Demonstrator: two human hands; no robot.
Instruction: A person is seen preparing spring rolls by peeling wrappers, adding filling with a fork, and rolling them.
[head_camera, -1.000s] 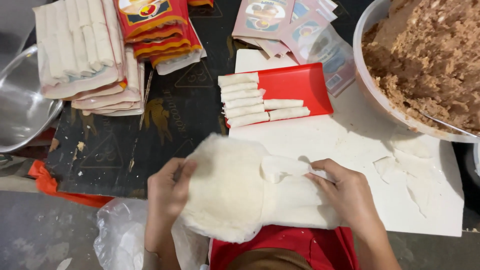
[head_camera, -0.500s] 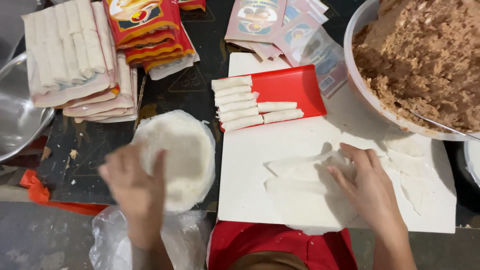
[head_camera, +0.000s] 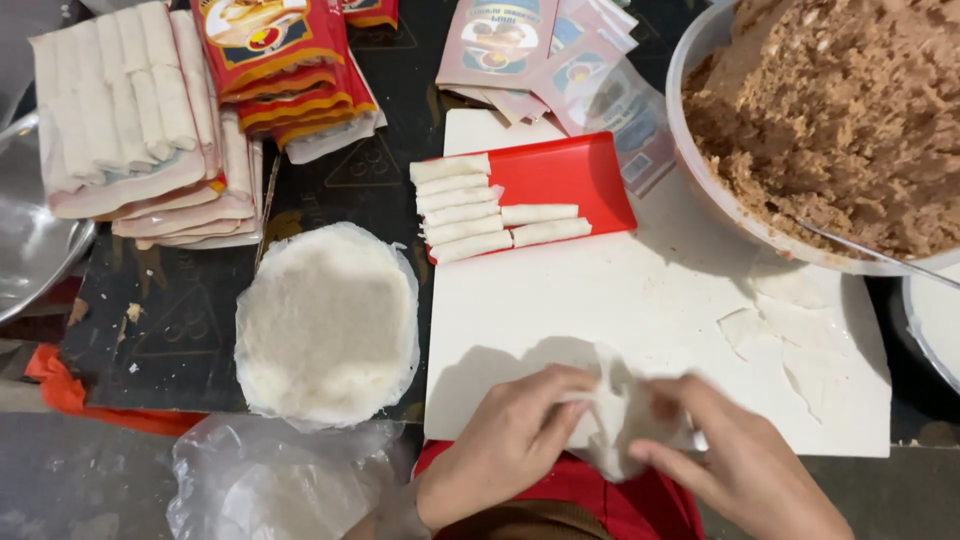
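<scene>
A thin white wrapper sheet (head_camera: 615, 420) is being pinched between both hands at the near edge of the white cutting board (head_camera: 640, 310). It is being gripped from the left by the closed fingers (head_camera: 560, 395) of the left hand (head_camera: 505, 450), and from the right by the curled fingers of the right hand (head_camera: 745, 470); the sheet is being crumpled and lifted slightly off the board, just above a red cloth (head_camera: 620, 505) lying at the near edge. A clear plastic bag (head_camera: 270, 480) is lying just left of the left hand.

Farther out, a round stack of wrappers (head_camera: 328, 322) is resting on the dark desk (head_camera: 170, 330), just beside the board's left edge. Torn scraps of wrapper (head_camera: 790, 335) are lying on the right part of the board.

Beyond these, a red tray (head_camera: 565, 180) is being kept on the far part of the board, and a row of white rolls (head_camera: 465, 208) is lying on its left side, with two more rolls set end to end beside them.

At the far left, flat packs of rolls (head_camera: 125, 110) are being stacked, with a metal bowl (head_camera: 30, 230) partly seen at the frame's edge. Red packets (head_camera: 275, 60) and pale packets (head_camera: 560, 60) are lying at the far edge. At the far right, a big bowl (head_camera: 700, 170) is being filled with brown minced filling (head_camera: 840, 110), and a metal utensil handle (head_camera: 880, 255) is leaning on its rim.
</scene>
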